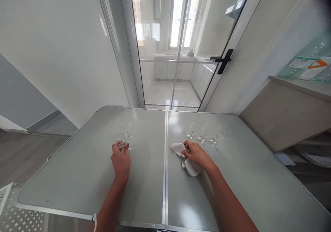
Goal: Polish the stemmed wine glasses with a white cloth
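Note:
My left hand [120, 162] grips a small clear stemmed glass [120, 140] by its bowl, on the left half of a grey folding table [85, 170]. A second clear glass [126, 130] stands just behind it. My right hand [195, 153] is closed on a white cloth [190, 166] that lies on the right half of the table. Three more clear stemmed glasses [204, 134] stand in a row just beyond the right hand.
A metal seam [164, 177] splits the table down the middle. Behind the table a glass sliding door [178, 46] with a black handle [224, 60] opens onto a bright room. A beige counter [287, 111] stands at the right, a white perforated panel [10, 211] at lower left.

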`<state>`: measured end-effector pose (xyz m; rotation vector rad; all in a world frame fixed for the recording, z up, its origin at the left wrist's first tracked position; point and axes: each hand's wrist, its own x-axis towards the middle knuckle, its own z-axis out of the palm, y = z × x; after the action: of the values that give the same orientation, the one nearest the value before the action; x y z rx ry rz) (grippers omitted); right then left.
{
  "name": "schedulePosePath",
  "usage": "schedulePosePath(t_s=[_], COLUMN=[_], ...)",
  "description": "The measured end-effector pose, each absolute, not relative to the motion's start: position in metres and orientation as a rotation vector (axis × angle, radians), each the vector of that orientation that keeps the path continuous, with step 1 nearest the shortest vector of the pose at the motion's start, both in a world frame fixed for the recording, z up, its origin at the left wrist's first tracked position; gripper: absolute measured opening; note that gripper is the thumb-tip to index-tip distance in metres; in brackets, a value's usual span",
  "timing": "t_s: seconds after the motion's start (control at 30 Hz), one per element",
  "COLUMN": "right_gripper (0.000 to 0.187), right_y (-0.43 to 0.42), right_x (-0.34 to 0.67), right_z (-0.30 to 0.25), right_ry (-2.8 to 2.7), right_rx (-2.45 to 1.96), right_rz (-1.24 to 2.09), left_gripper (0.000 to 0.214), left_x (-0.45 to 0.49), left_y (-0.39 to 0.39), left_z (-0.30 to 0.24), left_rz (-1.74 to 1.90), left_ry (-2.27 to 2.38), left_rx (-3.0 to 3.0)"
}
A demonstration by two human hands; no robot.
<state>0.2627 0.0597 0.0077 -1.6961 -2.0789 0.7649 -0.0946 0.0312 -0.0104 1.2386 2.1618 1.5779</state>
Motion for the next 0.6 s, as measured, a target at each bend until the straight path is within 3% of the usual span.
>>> schedulePosePath(t_s=[0.13,0.3,0.4,0.6], right_gripper=[0.023,0.025,0.027,0.008], right_y=[0.059,0.059,0.061,0.056], right_x=[0.253,0.239,0.237,0.243], right_z=[0.015,0.017,0.014,0.023], right_ry=[-2.049,-2.025,-1.972,-2.198], right_rx=[-1.496,-1.382,-1.393,-1.329], right_rz=[0.704,0.607,0.641,0.653], left_gripper=[0.032,0.044,0.045,0.049], left_x=[-0.062,-0.002,0.018,0.020], left_y=[0.040,0.070,0.085,0.088], left_z=[0.007,0.024,0.020,-0.006], left_rz=[1.650,1.417,1.363,1.355], left_ry=[1.731,0.993,0.851,0.861], left_rx=[1.404,1.283,1.253,1.240])
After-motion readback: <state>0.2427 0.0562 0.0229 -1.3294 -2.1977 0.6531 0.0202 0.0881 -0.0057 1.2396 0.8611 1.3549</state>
